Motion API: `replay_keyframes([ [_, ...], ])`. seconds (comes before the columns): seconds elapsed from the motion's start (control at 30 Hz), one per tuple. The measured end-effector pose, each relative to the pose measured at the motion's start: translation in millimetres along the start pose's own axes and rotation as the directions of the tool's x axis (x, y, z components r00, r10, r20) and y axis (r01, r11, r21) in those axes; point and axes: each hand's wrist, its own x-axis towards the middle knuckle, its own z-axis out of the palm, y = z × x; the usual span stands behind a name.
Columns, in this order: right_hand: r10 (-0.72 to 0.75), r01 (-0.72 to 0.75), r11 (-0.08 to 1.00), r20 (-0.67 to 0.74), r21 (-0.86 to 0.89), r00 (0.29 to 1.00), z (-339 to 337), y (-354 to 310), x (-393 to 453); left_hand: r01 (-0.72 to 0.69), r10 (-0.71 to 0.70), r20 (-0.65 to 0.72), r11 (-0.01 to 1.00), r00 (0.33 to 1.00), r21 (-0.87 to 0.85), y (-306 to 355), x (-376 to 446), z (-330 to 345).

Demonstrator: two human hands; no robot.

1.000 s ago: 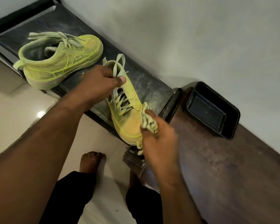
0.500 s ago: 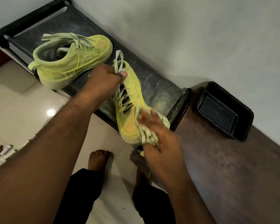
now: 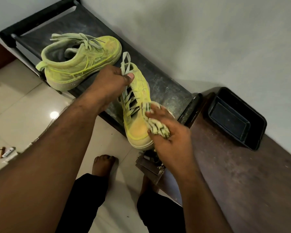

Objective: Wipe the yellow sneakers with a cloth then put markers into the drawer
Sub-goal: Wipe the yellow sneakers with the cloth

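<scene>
Wiping is under way on one sneaker (image 3: 138, 105), held in the air over the front edge of the rack (image 3: 165, 88), toe toward the person at about 6 o'clock. Left hand (image 3: 107, 83) grips it at the collar, thumb pinching the laces and tongue. Right hand (image 3: 168, 132) is at the toe, 4 o'clock of the shoe, fingers curled round a striped cloth (image 3: 156, 126) that presses on the side of the toe cap.

Second sneaker (image 3: 81, 59) sits on the rack at 10 o'clock of the held one, dusty and, by its look, not yet wiped. A black tray (image 3: 257, 132) lies on the wooden top (image 3: 242, 182) at 3 o'clock. A drawer (image 3: 149, 167) seems to stand open just below the right hand, with small items in it; I cannot tell if they are markers.

Risks, as I judge them: the left grip is partly on loose laces, so a hard rub at the toe could swing or drop the shoe onto the bare foot (image 3: 104, 163). The cloth is bunched small and could slip out of the fingers. Dust may also fall into the drawer beneath.
</scene>
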Motion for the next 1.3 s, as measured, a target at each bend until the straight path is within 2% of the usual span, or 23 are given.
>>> replay_keyframes([
  [0.07,-0.098,0.098,0.995,0.052,0.005,0.994,-10,-1,-22,0.002,-0.002,0.005,1.0,1.0,0.006,0,0,0],
  [0.13,-0.132,0.121,0.982,0.071,0.145,0.989,-23,-6,-40,-0.002,0.002,0.021,1.0,1.0,0.018,1,-1,-1],
  [0.17,-0.085,0.074,0.957,0.026,0.279,0.996,-28,-7,-42,-0.005,0.005,0.028,1.0,1.0,0.025,1,-1,-2],
  [0.23,0.115,-0.031,0.828,-0.116,0.559,0.987,-34,-5,-33,-0.008,0.007,0.03,0.999,1.0,0.034,2,-1,-2],
  [0.27,0.168,-0.025,0.797,-0.181,0.603,0.969,-34,-2,-24,-0.012,0.011,0.03,0.999,0.999,0.032,2,-2,-2],
  [0.33,0.154,-0.025,0.853,-0.207,0.521,0.966,-26,1,-3,-0.021,0.02,0.033,1.0,0.999,0.022,3,-3,-1],
  [0.4,0.075,-0.042,0.943,-0.087,0.33,0.993,-12,3,7,-0.018,0.018,0.024,1.0,1.0,0.019,3,-4,-1],
  [0.47,0.033,-0.034,0.982,0.007,0.188,0.999,-1,7,4,-0.007,0.007,0.004,1.0,1.0,0.013,2,-3,0],
  [0.57,0.017,-0.022,0.986,0.033,0.164,0.999,5,8,-17,0.01,-0.009,-0.032,1.0,0.999,0.022,-1,0,0],
  [0.63,-0.045,0.036,0.988,0.057,0.149,0.997,-1,6,-34,0.014,-0.013,-0.042,1.0,0.999,0.017,0,0,-1],
  [0.7,-0.061,0.03,0.978,0.144,0.208,0.988,-16,5,-45,0.01,-0.009,-0.033,1.0,0.999,0.022,0,0,-3],
  [0.77,-0.053,-0.043,0.927,0.243,0.372,0.968,-37,2,-53,0.005,-0.006,0.009,1.0,1.0,0.027,0,0,-6],
  [0.8,-0.028,-0.1,0.861,0.243,0.498,0.97,-47,1,-54,-0.004,0.003,0.032,1.0,0.999,0.029,1,0,-7],
  [0.87,0.066,-0.143,0.679,0.133,0.721,0.989,-61,3,-49,-0.015,0.014,0.065,1.0,0.998,0.022,1,-1,-11],
  [0.9,0.078,-0.089,0.65,0.049,0.755,0.996,-65,4,-43,-0.011,0.01,0.078,1.0,0.997,0.009,3,-3,-12],
  [0.97,-0.015,0.062,0.75,-0.077,0.658,0.997,-62,3,-25,0.016,-0.012,0.104,0.999,0.995,-0.033,6,-6,-11],
  [1.0,-0.066,0.104,0.834,-0.09,0.541,0.994,-57,3,-15,0.032,-0.023,0.124,0.997,0.992,-0.066,8,-8,-9],
  [1.07,-0.181,0.179,0.957,-0.015,0.23,0.983,-43,2,-3,0.055,-0.032,0.174,0.99,0.984,-0.127,10,-11,-4],
  [1.1,-0.257,0.252,0.963,0.053,0.096,0.965,-37,5,-3,0.056,-0.028,0.192,0.988,0.981,-0.146,9,-11,-2],
  [1.17,-0.378,0.393,0.919,0.227,-0.022,0.897,-33,11,-16,0.046,-0.012,0.218,0.988,0.976,-0.15,8,-12,0],
  [1.23,-0.454,0.512,0.858,0.42,-0.031,0.786,-36,16,-37,0.034,0.0,0.225,0.989,0.974,-0.144,5,-11,-3],
  [1.3,-0.474,0.57,0.822,0.561,0.005,0.679,-46,14,-52,0.046,-0.009,0.232,0.987,0.973,-0.154,4,-11,-6],
])
